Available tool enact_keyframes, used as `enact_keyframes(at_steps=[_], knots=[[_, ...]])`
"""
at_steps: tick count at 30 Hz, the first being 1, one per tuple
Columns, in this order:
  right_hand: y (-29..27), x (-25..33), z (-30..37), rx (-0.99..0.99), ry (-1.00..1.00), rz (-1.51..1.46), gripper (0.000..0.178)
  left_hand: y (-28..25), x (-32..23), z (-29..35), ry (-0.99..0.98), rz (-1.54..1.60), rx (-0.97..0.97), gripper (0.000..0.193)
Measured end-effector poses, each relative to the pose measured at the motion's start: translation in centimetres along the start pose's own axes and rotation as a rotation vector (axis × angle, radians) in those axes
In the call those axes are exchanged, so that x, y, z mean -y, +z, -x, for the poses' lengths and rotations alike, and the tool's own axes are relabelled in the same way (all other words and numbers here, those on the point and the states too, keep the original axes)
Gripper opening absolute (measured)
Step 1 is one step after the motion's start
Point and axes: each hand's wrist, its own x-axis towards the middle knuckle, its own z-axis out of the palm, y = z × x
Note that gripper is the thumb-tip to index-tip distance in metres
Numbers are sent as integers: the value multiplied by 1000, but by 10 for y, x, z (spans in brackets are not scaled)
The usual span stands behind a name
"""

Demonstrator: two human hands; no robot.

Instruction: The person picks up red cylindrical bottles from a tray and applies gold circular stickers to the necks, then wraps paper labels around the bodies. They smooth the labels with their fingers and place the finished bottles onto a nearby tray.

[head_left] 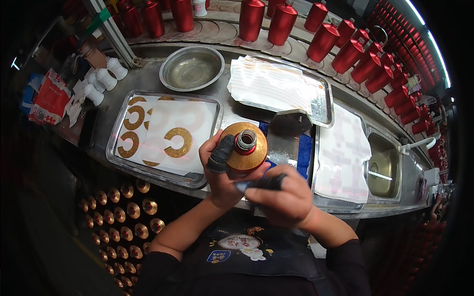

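Steel bench: Your metal bench (229, 109) spans the view, with red bottles (284, 23) ranked from 11 to 2 o'clock, as read from the gold-shouldered bottle (253, 157) in your grasp.
Flat trays: A metal tray (112, 143) at 9 o'clock carries white sheets and gold horseshoe shapes (178, 143); a second stack of white paper (271, 84) lies at 1.
Steel bowl: A round bowl (170, 79) sits at 11, well apart from your work.
Right hand: At 5 o'clock, your right hand (291, 197) is blurred, its fingers near the bottle's lower edge; whether they touch it or pinch anything cannot be told.
Left hand: At 7, your left hand (222, 185) grips the bottle, thumb on the shoulder and fingers beneath, holding it over the front of the bench.
Slip risk: A loosened left grip on that smooth, rounded body could drop the bottle onto the bench edge and dent it.
Scuff risk: A dragging fingertip or hard thumb pressure could crease or lift the gold surface, were it not firmly fixed.
Gold shoulder: The bottle's top faces you, speckled gold with red at its rim; its underside is hidden.
Bare neck: Silvery, threaded and uncapped, the neck (246, 141) rises from a red collar.
Thumb cover: A black sleeve (222, 153) wraps your left thumb.
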Motion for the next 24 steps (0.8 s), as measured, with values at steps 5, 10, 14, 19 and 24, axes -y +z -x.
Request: enact_keyframes(at_steps=[5, 10, 14, 19, 24], knots=[[-6, -2, 0, -46, 142, -79, 34, -4, -6, -5, -126, 117, 16, 98], [-8, -25, -6, -180, 725, -336, 23, -23, -8, -20, -291, 220, 215, 93], [-6, -51, -8, -151, 708, -368, 23, -36, -2, -38, -256, 274, 362, 91], [-4, -63, -22, -148, 824, -404, 23, -56, 6, -65, -326, 375, 681, 99], [-10, -46, -38, -242, 907, -398, 21, -64, 8, -69, -447, 581, 797, 113]])
